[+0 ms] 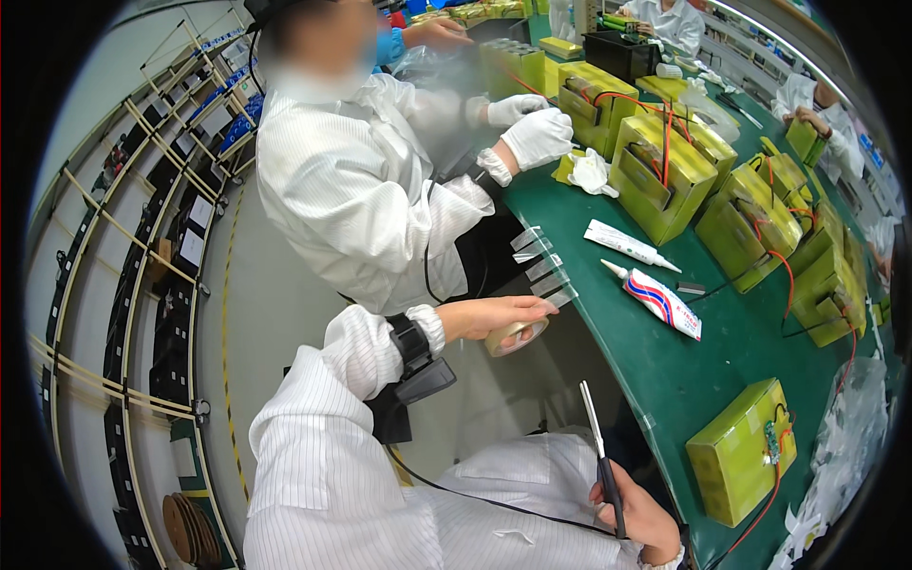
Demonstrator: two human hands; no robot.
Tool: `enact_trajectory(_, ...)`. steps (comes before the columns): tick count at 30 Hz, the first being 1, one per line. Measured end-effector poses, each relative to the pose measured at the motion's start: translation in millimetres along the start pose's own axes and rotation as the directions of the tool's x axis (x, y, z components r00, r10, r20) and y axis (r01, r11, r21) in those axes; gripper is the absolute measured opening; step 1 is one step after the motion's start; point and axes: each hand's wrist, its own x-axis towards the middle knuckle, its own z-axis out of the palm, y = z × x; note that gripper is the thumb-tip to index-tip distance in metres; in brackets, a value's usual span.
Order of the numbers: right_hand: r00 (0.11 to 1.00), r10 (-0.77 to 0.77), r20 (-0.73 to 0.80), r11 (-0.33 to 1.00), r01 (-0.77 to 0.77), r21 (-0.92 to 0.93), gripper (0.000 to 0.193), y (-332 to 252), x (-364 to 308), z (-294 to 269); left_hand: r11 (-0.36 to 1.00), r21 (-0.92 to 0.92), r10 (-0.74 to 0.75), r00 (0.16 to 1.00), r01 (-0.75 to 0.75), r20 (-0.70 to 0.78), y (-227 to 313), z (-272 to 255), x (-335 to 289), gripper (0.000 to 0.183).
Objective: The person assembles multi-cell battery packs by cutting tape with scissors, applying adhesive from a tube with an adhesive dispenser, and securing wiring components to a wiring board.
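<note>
Currently, left hand point(494, 315): closed round the tape roll point(504, 349), mid-frame, just off the green table point(622, 332); fingertips at the lowest of the clear strips point(548, 282), contact unclear
Right hand point(635, 511): gripping black-handled scissors point(608, 478), lower right of centre; blades point up
Tape, judged: pull taut, snip square; leave each free end overhanging
Edge: table rim curves past the scissors; blades should clear it
Room: widest between the hands; co-worker's sleeve point(342, 180) crowds upper left of centre
</note>
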Motion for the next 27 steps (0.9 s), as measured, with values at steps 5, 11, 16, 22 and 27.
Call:
enact_trajectory(5,0.998,-0.055,-0.016,0.998,0.054,-0.017,0.077,-6,20,-1,0.973,0.142,-0.169,0.98,0.182,-0.103,10,5,-12,0.052)
enact_trajectory(11,0.998,-0.01,-0.058,0.998,0.006,-0.056,0.076,-25,40,-3,0.883,0.186,-0.411,0.902,0.43,-0.135,-1,-2,-13,0.056)
enact_trajectory(16,0.995,0.068,-0.069,0.996,-0.072,-0.049,0.075,-34,49,-2,0.989,0.101,-0.097,0.984,0.112,-0.149,-5,3,-20,0.042)
enact_trajectory(22,0.994,0.055,-0.094,0.992,-0.065,-0.108,0.066,-37,74,-9,0.999,0.042,-0.017,0.981,0.025,-0.194,-14,-6,-21,0.019)
enact_trajectory(27,0.985,0.113,-0.132,0.954,-0.144,-0.262,0.074,-61,87,-11,0.998,0.055,-0.023,0.965,0.039,-0.262,-2,-6,-29,0.021)
